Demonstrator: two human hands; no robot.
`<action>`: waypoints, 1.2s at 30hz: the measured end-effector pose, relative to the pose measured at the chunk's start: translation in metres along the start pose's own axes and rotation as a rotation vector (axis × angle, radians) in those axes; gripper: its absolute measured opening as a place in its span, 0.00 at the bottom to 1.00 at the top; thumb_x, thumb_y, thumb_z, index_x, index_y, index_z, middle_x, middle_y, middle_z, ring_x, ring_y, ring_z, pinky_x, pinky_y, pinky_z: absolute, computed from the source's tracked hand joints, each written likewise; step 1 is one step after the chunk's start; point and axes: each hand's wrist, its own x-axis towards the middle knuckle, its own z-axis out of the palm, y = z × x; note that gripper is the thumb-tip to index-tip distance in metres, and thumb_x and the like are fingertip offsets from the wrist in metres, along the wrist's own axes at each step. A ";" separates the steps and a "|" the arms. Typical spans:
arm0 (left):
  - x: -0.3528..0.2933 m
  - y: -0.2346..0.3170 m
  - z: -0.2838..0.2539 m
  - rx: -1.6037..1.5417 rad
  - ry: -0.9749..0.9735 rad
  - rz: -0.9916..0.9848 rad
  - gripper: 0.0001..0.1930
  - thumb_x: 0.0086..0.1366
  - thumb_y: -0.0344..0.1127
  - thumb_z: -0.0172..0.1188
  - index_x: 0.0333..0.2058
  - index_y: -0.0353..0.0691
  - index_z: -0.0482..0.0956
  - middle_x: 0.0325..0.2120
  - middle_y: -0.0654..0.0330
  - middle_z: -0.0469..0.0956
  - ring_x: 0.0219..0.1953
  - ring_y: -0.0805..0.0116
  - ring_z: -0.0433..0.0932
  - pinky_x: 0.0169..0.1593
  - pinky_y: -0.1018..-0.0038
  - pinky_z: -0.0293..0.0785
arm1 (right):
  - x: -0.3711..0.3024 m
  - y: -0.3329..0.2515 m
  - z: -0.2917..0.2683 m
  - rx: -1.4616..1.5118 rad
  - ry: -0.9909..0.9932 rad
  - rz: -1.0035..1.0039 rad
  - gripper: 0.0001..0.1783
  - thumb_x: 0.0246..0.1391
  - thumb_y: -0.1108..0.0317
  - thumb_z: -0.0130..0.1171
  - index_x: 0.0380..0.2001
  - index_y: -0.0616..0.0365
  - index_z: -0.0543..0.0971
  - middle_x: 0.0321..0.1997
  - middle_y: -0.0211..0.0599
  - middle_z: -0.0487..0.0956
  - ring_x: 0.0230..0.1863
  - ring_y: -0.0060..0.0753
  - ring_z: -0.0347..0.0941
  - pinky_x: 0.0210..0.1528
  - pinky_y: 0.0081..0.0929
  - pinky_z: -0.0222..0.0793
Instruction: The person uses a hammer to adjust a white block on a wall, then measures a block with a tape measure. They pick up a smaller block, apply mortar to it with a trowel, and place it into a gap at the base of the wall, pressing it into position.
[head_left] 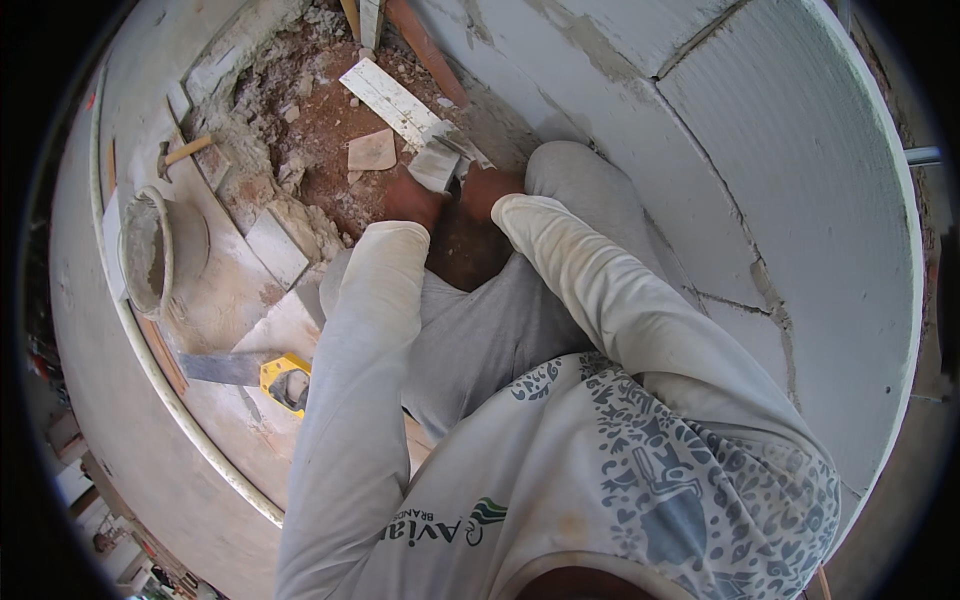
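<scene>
Both my hands are close together over the broken ground by the wall. My left hand (412, 197) is at a small pale grey block piece (434, 166) and appears to grip its near side, though its fingers are mostly hidden. Just to the right is my right hand (488, 188), beside the near end of a long white strip (392, 97); its fingers are hidden, so its hold is unclear. The strip slants from the upper left down toward my hands. A flat pinkish fragment (372, 150) lies on the reddish soil left of them.
A pale block wall (760, 170) with mortar joints rises at my right. To the left are a hammer (187, 152), a mortar-caked bucket (147, 250), a yellow-handled saw (232, 369) and a white tile-like piece (277, 247). A curved pale hose (190, 425) runs beyond them.
</scene>
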 end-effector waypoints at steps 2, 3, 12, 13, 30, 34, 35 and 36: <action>0.004 -0.006 -0.003 0.010 0.023 0.001 0.41 0.38 0.45 0.84 0.48 0.32 0.73 0.44 0.41 0.82 0.50 0.41 0.82 0.55 0.54 0.78 | -0.018 -0.003 0.009 0.049 0.053 -0.060 0.29 0.63 0.64 0.47 0.63 0.70 0.66 0.49 0.67 0.81 0.52 0.63 0.81 0.56 0.53 0.75; 0.006 -0.009 -0.004 0.017 0.043 -0.008 0.41 0.38 0.45 0.84 0.48 0.32 0.73 0.44 0.41 0.82 0.50 0.41 0.82 0.55 0.54 0.78 | -0.028 -0.005 0.013 0.067 0.075 -0.091 0.28 0.63 0.64 0.47 0.62 0.70 0.66 0.49 0.67 0.81 0.52 0.63 0.81 0.56 0.53 0.75; 0.004 -0.013 0.006 0.021 0.071 0.002 0.40 0.38 0.45 0.84 0.46 0.32 0.73 0.43 0.39 0.82 0.49 0.39 0.81 0.53 0.52 0.78 | -0.039 -0.009 0.006 0.036 0.055 -0.132 0.26 0.66 0.60 0.45 0.60 0.67 0.70 0.49 0.63 0.82 0.50 0.59 0.82 0.54 0.52 0.75; 0.002 -0.007 0.007 0.024 0.068 0.006 0.39 0.38 0.45 0.84 0.45 0.32 0.73 0.43 0.39 0.82 0.49 0.38 0.81 0.53 0.52 0.78 | -0.032 -0.004 0.008 0.051 0.061 -0.113 0.26 0.66 0.61 0.45 0.60 0.67 0.69 0.49 0.63 0.82 0.50 0.59 0.82 0.54 0.53 0.75; -0.007 0.007 -0.006 0.055 -0.010 -0.025 0.47 0.40 0.48 0.83 0.54 0.28 0.70 0.47 0.35 0.81 0.52 0.39 0.81 0.56 0.54 0.77 | -0.037 -0.005 0.009 0.121 0.002 -0.089 0.26 0.66 0.64 0.43 0.62 0.68 0.68 0.53 0.58 0.81 0.53 0.57 0.80 0.55 0.51 0.75; 0.000 0.004 -0.005 0.044 -0.018 -0.025 0.46 0.41 0.48 0.83 0.54 0.28 0.70 0.47 0.35 0.81 0.52 0.39 0.81 0.56 0.54 0.77 | -0.028 -0.008 -0.003 0.122 0.039 -0.103 0.27 0.65 0.65 0.44 0.62 0.70 0.67 0.50 0.60 0.82 0.52 0.58 0.81 0.55 0.51 0.75; -0.003 0.003 -0.006 0.042 -0.012 -0.019 0.46 0.40 0.48 0.83 0.54 0.28 0.70 0.47 0.35 0.81 0.52 0.39 0.81 0.56 0.54 0.77 | -0.030 -0.009 -0.001 0.124 0.043 -0.121 0.26 0.64 0.65 0.46 0.61 0.72 0.68 0.48 0.61 0.83 0.50 0.60 0.81 0.54 0.52 0.75; -0.004 0.002 -0.008 0.039 -0.007 -0.013 0.46 0.40 0.48 0.83 0.54 0.28 0.70 0.47 0.35 0.81 0.52 0.39 0.81 0.56 0.54 0.77 | -0.040 -0.008 0.006 0.111 0.044 -0.142 0.28 0.64 0.64 0.46 0.63 0.72 0.66 0.48 0.61 0.83 0.49 0.59 0.82 0.53 0.52 0.76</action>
